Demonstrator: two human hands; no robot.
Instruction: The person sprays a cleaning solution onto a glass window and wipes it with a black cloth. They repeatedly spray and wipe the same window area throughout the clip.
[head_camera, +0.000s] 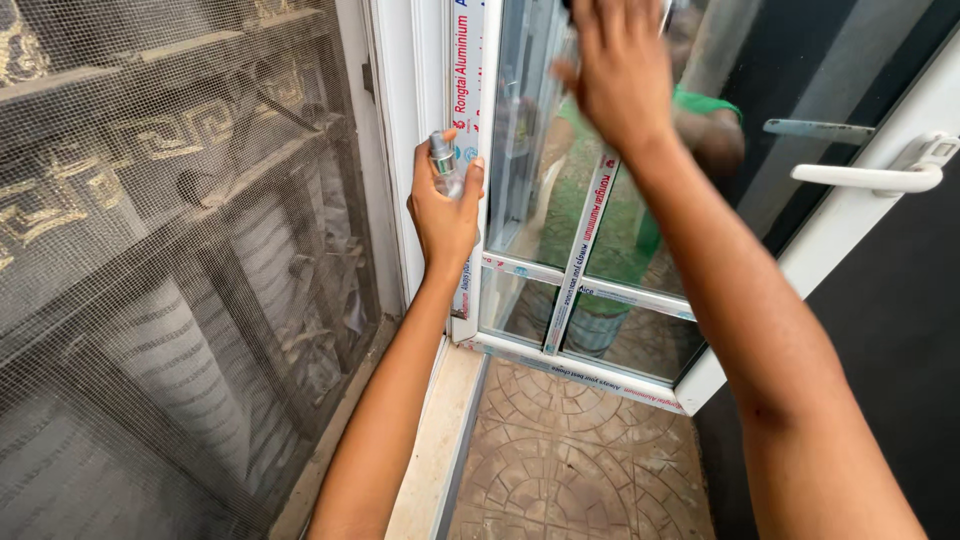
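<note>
1. The left hand (445, 215) is closed around a small clear spray bottle (443, 162), upright against the white door frame (425, 90), nozzle upward.
2. The right hand (620, 70) presses flat, fingers spread, on the glass door (540, 150) far right; whether it holds a cloth is hidden.
3. The door handle (880, 175) stands well right.

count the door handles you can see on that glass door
1: a white lever handle on the door's frame at the right edge. A greyish lever shape just left of it, in the glass, may be a reflection or an inner handle. Others may lie outside the view.
</note>
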